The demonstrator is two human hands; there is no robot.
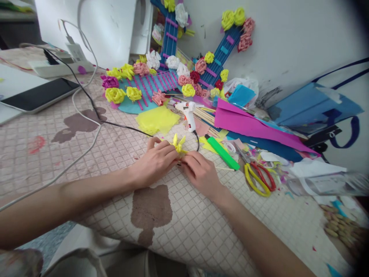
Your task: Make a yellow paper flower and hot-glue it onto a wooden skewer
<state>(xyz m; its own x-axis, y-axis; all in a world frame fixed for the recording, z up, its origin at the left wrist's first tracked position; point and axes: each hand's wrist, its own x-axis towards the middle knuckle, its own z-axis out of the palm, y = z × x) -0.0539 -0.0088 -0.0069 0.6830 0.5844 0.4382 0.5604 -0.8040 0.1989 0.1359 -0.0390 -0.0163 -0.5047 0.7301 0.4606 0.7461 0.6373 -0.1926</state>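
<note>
My left hand (157,159) and my right hand (199,171) meet at the middle of the table, both with fingers curled and pinched around a small yellow paper flower (178,144). Its petals stick up between my fingertips. Just beyond it lie a square of yellow tissue paper (157,120) and a white glue gun (188,114) with a black cord running past my hands.
Blue craft guitars (150,88) covered in paper flowers lean at the back. A green stick (223,153), yellow-and-red scissors (258,175), magenta paper (245,123) and scraps clutter the right. A tablet (37,95) and a power strip (62,65) with cables lie at left.
</note>
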